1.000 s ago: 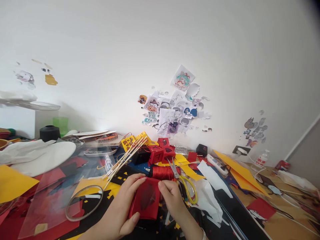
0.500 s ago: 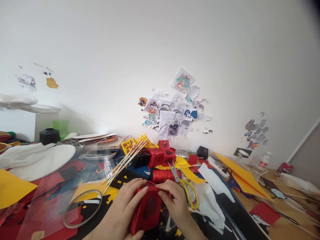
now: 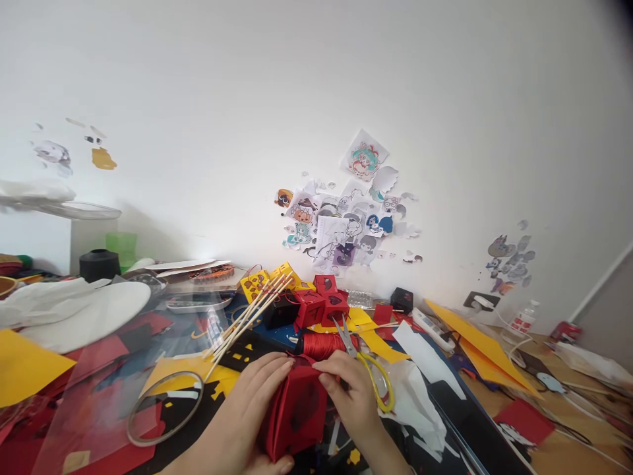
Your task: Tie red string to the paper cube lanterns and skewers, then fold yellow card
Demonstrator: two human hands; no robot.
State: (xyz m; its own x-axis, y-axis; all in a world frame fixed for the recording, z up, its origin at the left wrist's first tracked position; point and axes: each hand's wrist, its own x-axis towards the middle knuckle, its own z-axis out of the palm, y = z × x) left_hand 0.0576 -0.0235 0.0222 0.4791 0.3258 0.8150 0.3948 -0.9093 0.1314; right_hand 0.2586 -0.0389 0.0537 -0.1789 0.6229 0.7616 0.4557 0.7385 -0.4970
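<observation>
Head view: the red box (image 3: 300,412) at lower centre appeared mostly formed; closure of its top could not be confirmed. The left hand (image 3: 250,404) clasped its side; the right hand (image 3: 350,394) pinched its upper edge. Formed red boxes (image 3: 309,309) lay above, mid-frame.

The red box (image 3: 297,410) looks matt paper, the scissor blades (image 3: 348,339) smooth metal.

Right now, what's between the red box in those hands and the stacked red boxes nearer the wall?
A spool of red thread lies between the held box and the stacked red boxes, as the head view shows.
</observation>
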